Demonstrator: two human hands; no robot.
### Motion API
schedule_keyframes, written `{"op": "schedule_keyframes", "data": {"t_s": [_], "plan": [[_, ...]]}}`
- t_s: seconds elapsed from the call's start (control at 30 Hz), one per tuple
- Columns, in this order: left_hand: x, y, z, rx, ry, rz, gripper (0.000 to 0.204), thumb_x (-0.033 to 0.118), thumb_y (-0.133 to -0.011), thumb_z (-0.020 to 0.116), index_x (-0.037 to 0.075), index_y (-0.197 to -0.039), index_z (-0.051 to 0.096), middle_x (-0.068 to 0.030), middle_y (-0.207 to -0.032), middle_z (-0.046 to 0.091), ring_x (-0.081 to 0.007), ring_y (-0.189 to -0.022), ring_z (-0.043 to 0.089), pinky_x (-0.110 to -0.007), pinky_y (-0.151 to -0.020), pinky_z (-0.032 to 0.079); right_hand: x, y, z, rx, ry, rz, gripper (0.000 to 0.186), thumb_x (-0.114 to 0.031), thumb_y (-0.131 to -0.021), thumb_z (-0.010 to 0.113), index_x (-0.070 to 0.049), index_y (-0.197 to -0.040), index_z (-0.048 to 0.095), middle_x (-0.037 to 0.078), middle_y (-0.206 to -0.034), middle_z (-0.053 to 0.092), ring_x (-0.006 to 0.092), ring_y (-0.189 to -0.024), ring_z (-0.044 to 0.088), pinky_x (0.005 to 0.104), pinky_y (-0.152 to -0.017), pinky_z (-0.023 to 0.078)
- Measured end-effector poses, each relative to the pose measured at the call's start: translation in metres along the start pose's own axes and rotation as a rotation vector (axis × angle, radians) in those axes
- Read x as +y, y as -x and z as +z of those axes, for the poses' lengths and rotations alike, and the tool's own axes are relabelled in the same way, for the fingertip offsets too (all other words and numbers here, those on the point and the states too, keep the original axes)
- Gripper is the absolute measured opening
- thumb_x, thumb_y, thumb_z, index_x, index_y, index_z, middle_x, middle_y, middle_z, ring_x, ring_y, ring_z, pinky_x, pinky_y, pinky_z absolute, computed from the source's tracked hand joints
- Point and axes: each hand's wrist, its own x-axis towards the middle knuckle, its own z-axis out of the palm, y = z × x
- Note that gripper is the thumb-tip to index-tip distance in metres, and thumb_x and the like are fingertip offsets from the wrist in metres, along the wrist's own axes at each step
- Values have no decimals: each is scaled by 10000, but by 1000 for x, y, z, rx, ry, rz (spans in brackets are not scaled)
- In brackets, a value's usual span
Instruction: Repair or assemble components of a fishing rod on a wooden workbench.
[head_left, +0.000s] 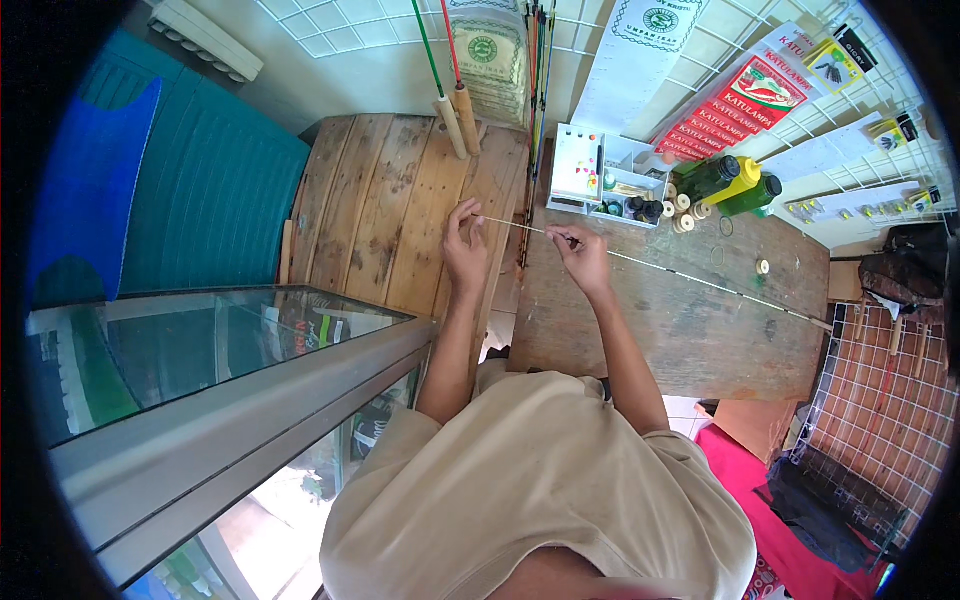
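A thin whitish fishing rod (690, 275) with dark bands runs slantwise from the workbench's right edge to my hands. Its slender end reaches the curled fingers of my left hand (464, 252), which closes on it above the gap between two wooden tops. A short way to the right, my right hand (586, 262) pinches the same rod between thumb and fingers. Something small and dark shows at those right fingertips, too small to name. The rod's thicker end lies toward the far right of the workbench (640, 330).
Two rods with pale wooden handles (467, 120) stand on the plank table (370, 210). A white organizer box (578, 205), dark bottles (708, 178), a yellow bottle (742, 180) and several thread spools (684, 222) line the workbench's back. A glass case (240, 390) borders my left.
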Motion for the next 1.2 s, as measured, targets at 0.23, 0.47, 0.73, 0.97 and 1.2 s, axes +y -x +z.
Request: {"op": "schedule_keyframes", "data": {"t_s": [0.23, 0.47, 0.73, 0.97, 1.2], "plan": [[-14, -3, -1, 21, -4, -27, 227, -66, -853, 576, 16, -1059, 626, -67, -919, 681, -151, -876, 639, -282, -803, 478, 2, -1, 7, -31, 37, -28, 127, -59, -822, 693, -70, -941, 736, 75, -857, 691, 147, -691, 631, 268, -610, 494], [-18, -5, -5, -28, 14, -10, 243, -86, -822, 581, 44, -1022, 632, -64, -899, 676, -172, -877, 634, -290, -795, 465, -2, -15, 28, 9, 304, -406, 171, -24, -784, 708, -60, -949, 730, 97, -850, 668, 225, -757, 643, 312, -714, 507], [-7, -5, -2, 2, 196, -104, 166, -14, -865, 617, 7, -1027, 585, -94, -888, 687, -166, -862, 664, -278, -805, 479, -36, -29, 47, -66, -43, -58, 186, -5, -765, 711, -20, -950, 719, 120, -827, 664, 219, -759, 653, 310, -704, 509], [-23, -7, -3, -10, 268, -131, 211, 25, -876, 643, -3, -1067, 558, -111, -959, 678, -157, -893, 644, -262, -831, 492, -26, -32, 62, -146, -190, -35, 141, -40, -778, 698, -27, -916, 723, 126, -841, 649, 238, -752, 661, 331, -674, 538], [-13, -5, -6, -46, 163, -137, 129, -37, -885, 599, -29, -1014, 601, -98, -985, 678, -151, -917, 641, -275, -824, 506, -29, -31, 65, -128, -195, -8, 133, -17, -781, 675, -13, -909, 714, 111, -847, 650, 198, -783, 673, 296, -695, 557]]}}
